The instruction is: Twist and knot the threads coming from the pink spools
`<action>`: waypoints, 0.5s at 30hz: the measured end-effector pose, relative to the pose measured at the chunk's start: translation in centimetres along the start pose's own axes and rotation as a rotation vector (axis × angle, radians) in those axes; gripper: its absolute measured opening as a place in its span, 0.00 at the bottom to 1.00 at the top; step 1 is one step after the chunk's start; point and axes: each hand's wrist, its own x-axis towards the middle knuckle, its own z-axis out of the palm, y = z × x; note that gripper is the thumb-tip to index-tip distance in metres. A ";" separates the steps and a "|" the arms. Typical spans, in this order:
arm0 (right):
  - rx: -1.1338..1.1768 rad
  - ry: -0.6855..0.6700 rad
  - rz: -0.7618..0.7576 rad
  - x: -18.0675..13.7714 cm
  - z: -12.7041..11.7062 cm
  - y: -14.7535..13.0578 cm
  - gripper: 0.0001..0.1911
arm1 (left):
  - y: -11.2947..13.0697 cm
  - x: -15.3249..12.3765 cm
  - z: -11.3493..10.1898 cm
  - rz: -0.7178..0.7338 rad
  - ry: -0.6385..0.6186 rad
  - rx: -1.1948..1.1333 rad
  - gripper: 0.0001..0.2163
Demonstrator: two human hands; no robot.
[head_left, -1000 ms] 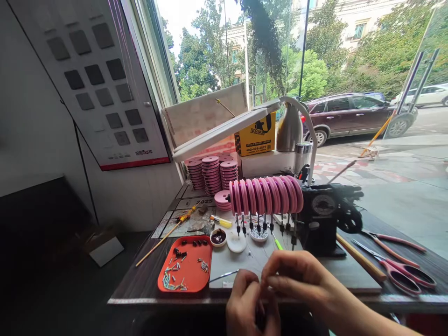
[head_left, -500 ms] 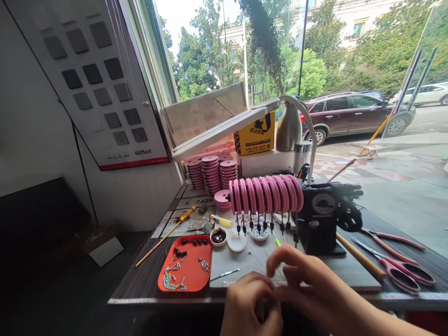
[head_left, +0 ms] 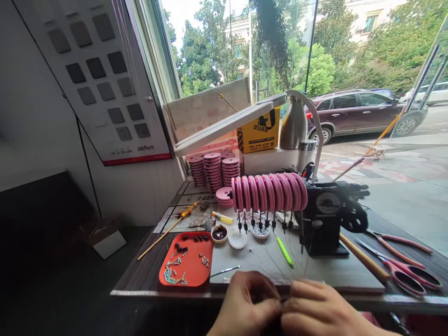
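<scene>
Hands: left hand (head_left: 247, 308) and right hand (head_left: 317, 310) meet at the counter (head_left: 140, 280) front edge, fingers pinched together on something too small to tell.
Nearby: thin lines (head_left: 276, 263) from pink spools (head_left: 269, 192); orange tray (head_left: 187, 259) left.

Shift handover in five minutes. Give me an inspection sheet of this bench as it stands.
Surface: dark table with a pale work board on it.
Job's things: fine lines run from the row of pink spools toward the hands; green float on the board.
Clutter: orange tray of small bits, red scissors, stacked spools.
Grippers: left hand and right hand pinched together at the table edge; what they pinch is hidden.
Cables: nothing seen.
Surroundings: window, parked car, desk lamp.
</scene>
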 end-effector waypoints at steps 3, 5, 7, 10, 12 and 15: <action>0.355 0.071 0.346 0.6 0.0 0.2 0.26 | -0.7 -0.7 0.0 0.454 0.175 0.473 0.04; 0.673 0.081 0.648 1.4 -0.1 0.4 0.19 | -1.6 -0.7 -0.1 0.769 0.362 0.797 0.08; 0.977 0.101 0.853 2.4 -0.3 0.5 0.16 | -2.5 -0.4 -0.3 1.109 0.544 1.090 0.10; 1.161 0.111 0.916 3.3 -0.4 0.8 0.20 | -2.8 0.0 -0.7 1.535 0.542 1.335 0.11; 1.158 0.085 0.904 3.1 -0.5 1.0 0.18 | -2.3 0.1 -0.8 1.586 0.408 1.301 0.12; 0.799 0.092 0.714 1.8 -0.7 1.0 0.09 | -1.3 0.1 -0.6 1.025 0.213 0.773 0.11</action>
